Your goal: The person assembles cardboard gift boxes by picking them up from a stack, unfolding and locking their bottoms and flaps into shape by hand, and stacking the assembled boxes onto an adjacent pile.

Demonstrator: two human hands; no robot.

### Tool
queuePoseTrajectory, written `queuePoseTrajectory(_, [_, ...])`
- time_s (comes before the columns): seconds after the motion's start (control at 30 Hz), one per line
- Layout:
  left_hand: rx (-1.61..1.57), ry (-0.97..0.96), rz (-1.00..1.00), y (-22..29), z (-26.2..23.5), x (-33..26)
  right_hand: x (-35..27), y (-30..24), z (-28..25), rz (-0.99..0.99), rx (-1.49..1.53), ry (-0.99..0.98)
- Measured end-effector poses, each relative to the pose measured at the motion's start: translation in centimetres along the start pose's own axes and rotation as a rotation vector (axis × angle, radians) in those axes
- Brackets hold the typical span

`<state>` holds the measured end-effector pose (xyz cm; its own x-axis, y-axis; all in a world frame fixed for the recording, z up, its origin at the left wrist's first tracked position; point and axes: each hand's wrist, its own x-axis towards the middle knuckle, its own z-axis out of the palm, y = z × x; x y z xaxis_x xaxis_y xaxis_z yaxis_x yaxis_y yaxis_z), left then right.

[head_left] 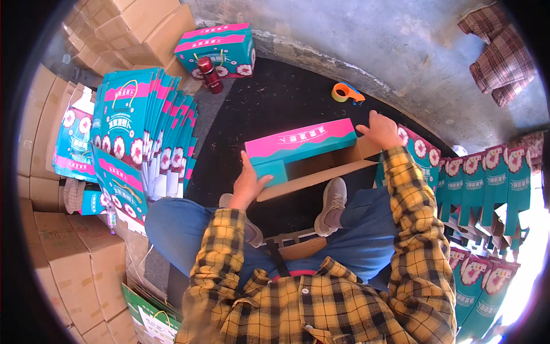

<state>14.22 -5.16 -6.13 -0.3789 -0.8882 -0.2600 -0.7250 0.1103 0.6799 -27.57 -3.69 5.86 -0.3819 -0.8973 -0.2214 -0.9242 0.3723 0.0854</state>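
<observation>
I sit on the floor with a half-folded teal and pink gift box in front of my knees. Its brown inside and a long open flap face me. My left hand grips the box's left end, thumb on the teal end panel. My right hand presses on the box's right end, fingers curled over the top edge. Both sleeves are yellow and black plaid.
A stack of flat teal and pink cartons leans at my left. A finished box and a dark red bottle stand farther back. An orange tape dispenser lies on the black mat. More flat cartons fan out at my right. Brown cardboard boxes line the left.
</observation>
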Motion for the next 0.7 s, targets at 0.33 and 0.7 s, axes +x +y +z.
queuePoseTrajectory(0.33, [0.032, 0.023, 0.036, -1.1, 0.9, 0.1, -4.6, 1.1, 2.8, -0.535, 0.395, -0.663])
queuePoseTrajectory(0.7, [-0.824, 0.075, -0.308, -2.5, 2.8, 0.4, -1.2, 1.0, 4.6, -0.267, 0.199, 0.008])
